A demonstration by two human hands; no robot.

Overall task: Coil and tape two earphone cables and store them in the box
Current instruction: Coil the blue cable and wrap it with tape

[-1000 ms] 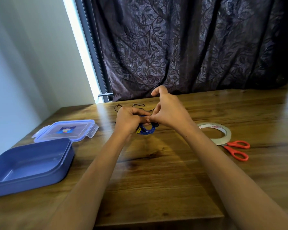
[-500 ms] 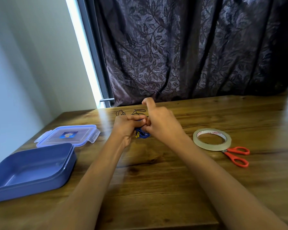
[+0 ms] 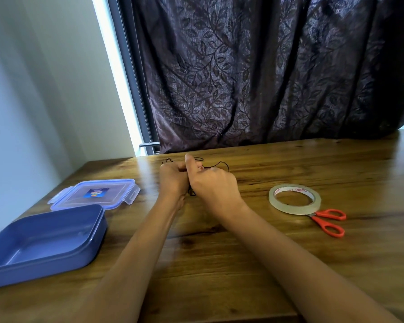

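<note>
My left hand (image 3: 173,181) and my right hand (image 3: 211,185) are pressed together over the middle of the wooden table (image 3: 219,264). Their fingers are closed around a coiled blue earphone cable, almost wholly hidden, with only a dark bit (image 3: 192,193) showing between the wrists. My right thumb sticks up. A thin black earphone cable (image 3: 222,163) lies loose on the table just behind the hands. The open blue box (image 3: 44,243) stands at the left, with nothing visible inside.
The box's clear-blue lid (image 3: 96,193) lies flat behind the box. A roll of clear tape (image 3: 294,199) and red-handled scissors (image 3: 329,221) lie to the right of my hands. A dark patterned curtain (image 3: 266,78) hangs behind the table's far edge.
My hands have closed tighter around the blue coil, which showed below the fingers before and is now nearly hidden. My head has tilted, so everything sits lower in view.
</note>
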